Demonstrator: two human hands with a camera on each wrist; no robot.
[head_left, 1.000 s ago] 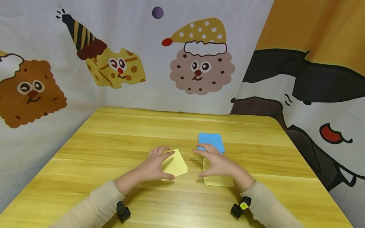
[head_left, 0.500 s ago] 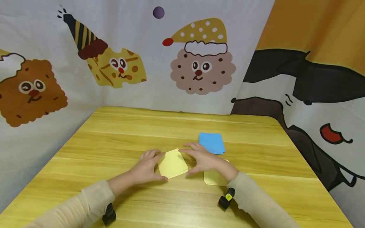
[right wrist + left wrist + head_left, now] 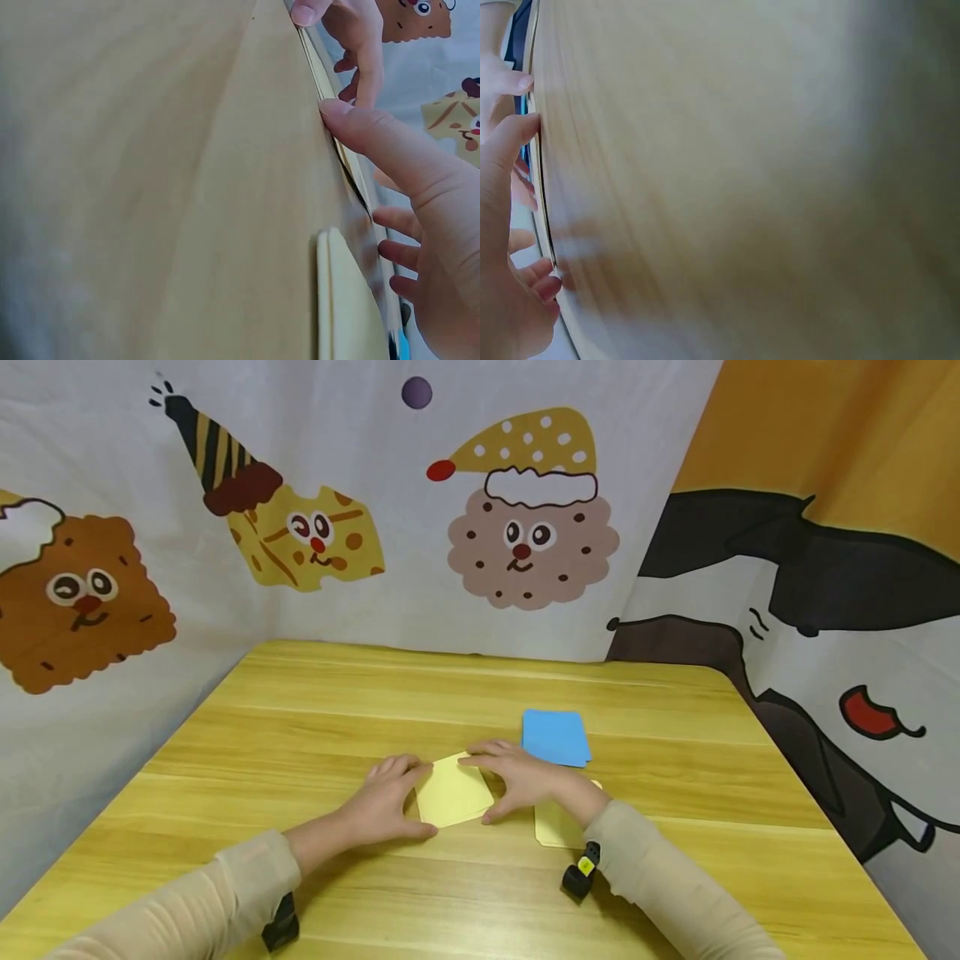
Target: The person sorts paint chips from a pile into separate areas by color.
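A stack of square yellow cards with rounded corners [image 3: 452, 792] lies on the wooden table between both hands in the head view. My left hand [image 3: 378, 802] holds its left side, thumb at the near corner and index finger at the far one. On the opposite side my right hand [image 3: 521, 777] grips the edge, its thumb at the near right corner and fingers at the far right. In the right wrist view the right thumb [image 3: 360, 124] is at the stack's near edge. The stack's underside is hidden.
A second yellow card pile [image 3: 557, 828] lies under the right wrist, partly covered. Behind it sits a pile of blue cards [image 3: 557, 737]. The wooden table [image 3: 337, 693] ends against a printed curtain [image 3: 420, 610].
My right hand has moved left from above the second yellow pile to the stack's right side. The left hand has shifted slightly left. The stack's cards look more evenly lined up.
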